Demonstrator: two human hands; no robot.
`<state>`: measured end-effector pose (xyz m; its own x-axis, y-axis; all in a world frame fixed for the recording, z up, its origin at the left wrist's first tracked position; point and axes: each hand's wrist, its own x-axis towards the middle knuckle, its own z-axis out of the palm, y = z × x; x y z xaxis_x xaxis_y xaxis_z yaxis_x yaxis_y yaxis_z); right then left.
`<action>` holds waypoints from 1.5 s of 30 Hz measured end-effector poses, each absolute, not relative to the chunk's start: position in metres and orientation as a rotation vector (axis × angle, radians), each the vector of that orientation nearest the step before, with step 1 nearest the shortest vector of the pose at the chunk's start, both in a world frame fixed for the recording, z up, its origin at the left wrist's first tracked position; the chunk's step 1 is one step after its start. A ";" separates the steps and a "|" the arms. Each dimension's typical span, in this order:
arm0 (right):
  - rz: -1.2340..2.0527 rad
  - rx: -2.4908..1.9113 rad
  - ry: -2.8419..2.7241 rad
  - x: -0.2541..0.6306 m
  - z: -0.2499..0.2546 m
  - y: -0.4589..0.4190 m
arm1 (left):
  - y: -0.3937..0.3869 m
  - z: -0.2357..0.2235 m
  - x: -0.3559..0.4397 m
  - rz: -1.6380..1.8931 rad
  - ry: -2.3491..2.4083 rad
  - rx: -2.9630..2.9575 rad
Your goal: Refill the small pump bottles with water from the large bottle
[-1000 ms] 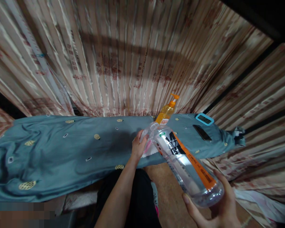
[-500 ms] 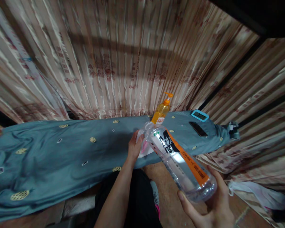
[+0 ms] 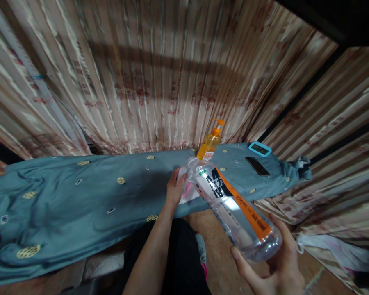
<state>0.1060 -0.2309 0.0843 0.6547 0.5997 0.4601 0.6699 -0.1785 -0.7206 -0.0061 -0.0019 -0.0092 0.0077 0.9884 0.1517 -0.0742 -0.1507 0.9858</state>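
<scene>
A large clear plastic bottle [image 3: 233, 215] with an orange, black and white label is held tilted, its uncapped-looking neck up and to the left. My right hand [image 3: 273, 262] grips it around the base, thumb on the near side. Beside the neck, my left hand [image 3: 174, 188] is closed on a thin white and pink cloth [image 3: 189, 194], partly hidden behind the bottle. Just past the neck, an orange pump bottle [image 3: 209, 144] with yellow-orange liquid stands on the covered surface.
A blue-green sheet with pineapple prints [image 3: 92, 205] covers the long narrow surface. At its right lie a blue-framed digital clock [image 3: 260, 149] and a dark phone [image 3: 258, 166]. Pleated curtains [image 3: 160, 82] hang behind and to the right. A white bag [image 3: 338, 250] is low at right.
Almost nothing differs. The view has shifted very slightly, while both hands keep the same hold on the bottle and the cloth.
</scene>
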 end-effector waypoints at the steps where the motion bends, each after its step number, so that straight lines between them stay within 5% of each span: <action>1: -0.091 -1.861 -1.007 0.106 0.084 -0.231 | -0.002 -0.009 -0.006 1.341 1.066 1.281; 45: -0.144 -1.814 -1.105 0.110 0.082 -0.231 | -0.005 0.003 -0.004 1.296 1.163 1.312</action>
